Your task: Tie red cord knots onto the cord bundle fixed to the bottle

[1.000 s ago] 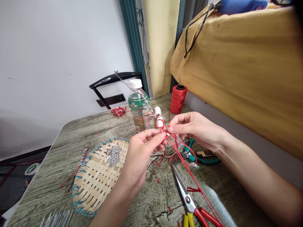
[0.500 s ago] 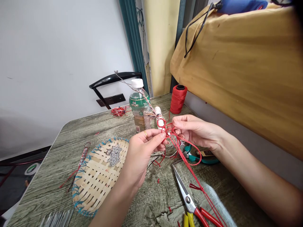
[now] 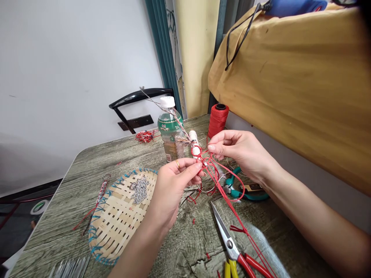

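Above the middle of the table (image 3: pixel 87 170), both hands work a thin, glossy red cord (image 3: pixel 224 191). It is knotted round a small white cylinder (image 3: pixel 193 139), and several strands trail from the knot in loose loops towards the near right corner. The left hand (image 3: pixel 171 185) pinches the cord at the knot between thumb and forefinger, its other fingers curled in and a gold ring on one of them. The right hand (image 3: pixel 240 152) has its thumb and forefinger closed on a strand just beside the knot, with the remaining fingers loosely bent.

Behind the knot stands a clear plastic bottle (image 3: pixel 169 133) with a green label and a white cap. A cone-shaped spool of red thread (image 3: pixel 218 121) stands near the far right corner. Towards the left edge lies a flat woven bamboo tray (image 3: pixel 116 220) edged with blue stitching, which holds a small heap of shiny metal nuts (image 3: pixel 140 190). Steel scissors (image 3: pixel 228 241) with red handles lie open at the near edge, and teal-handled pliers (image 3: pixel 246 191) lie beneath the right wrist. The tabletop has a grey, weathered wood-grain finish.
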A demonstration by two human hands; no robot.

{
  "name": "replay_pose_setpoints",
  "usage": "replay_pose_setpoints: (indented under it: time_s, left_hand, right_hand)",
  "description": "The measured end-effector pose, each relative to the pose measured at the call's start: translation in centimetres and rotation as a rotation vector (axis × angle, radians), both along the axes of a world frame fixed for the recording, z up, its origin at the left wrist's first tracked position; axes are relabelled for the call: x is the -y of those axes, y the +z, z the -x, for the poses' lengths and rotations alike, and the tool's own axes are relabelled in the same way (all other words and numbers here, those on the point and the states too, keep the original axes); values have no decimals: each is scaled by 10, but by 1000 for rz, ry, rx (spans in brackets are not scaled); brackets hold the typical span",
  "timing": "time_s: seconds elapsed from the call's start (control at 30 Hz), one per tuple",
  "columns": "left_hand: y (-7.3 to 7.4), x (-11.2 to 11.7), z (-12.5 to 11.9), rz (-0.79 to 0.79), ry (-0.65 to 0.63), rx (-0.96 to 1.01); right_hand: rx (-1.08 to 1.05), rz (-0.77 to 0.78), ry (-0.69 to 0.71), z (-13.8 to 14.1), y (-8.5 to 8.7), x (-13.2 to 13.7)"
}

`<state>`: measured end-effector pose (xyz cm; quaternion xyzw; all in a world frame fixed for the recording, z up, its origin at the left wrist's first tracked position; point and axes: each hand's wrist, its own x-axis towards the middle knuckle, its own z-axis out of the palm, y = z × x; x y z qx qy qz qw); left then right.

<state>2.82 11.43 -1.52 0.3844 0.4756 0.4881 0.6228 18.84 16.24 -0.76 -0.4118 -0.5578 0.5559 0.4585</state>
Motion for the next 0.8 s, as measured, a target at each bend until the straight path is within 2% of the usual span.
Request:
replay_pose_setpoints:
  time_s: [0.13, 0.37, 0.43, 0.53, 0.63, 0.7, 0.77, 0.8]
  left_hand:
    - [3, -2, 6, -3, -55, -54]
    - [10, -7, 25, -64, -74, -309]
    - [11, -8, 29, -89, -78, -363]
    - [13, -10, 32, -126, -81, -422]
    - [14, -10, 35, -157, -92, -464]
    - [14, -9, 35, -156, -102, -495]
    - [14, -8, 34, -144, -115, -502]
    - [14, -7, 33, -134, -117, -485]
  right_hand:
    - [201, -134, -107, -10, 5, -5]
    - [1038, -476, -323, -38, 10, -16]
    - [1249, -513, -368, -43, 7, -18]
    - [1470, -474, -398, -50, 0, -22]
    - [1525, -421, -443, -54, -5, -24]
    - [1446, -429, -426, -52, -3, -23]
    - [1303, -479, -333, -47, 4, -19]
    - [1191, -481, -243, -43, 9, -15]
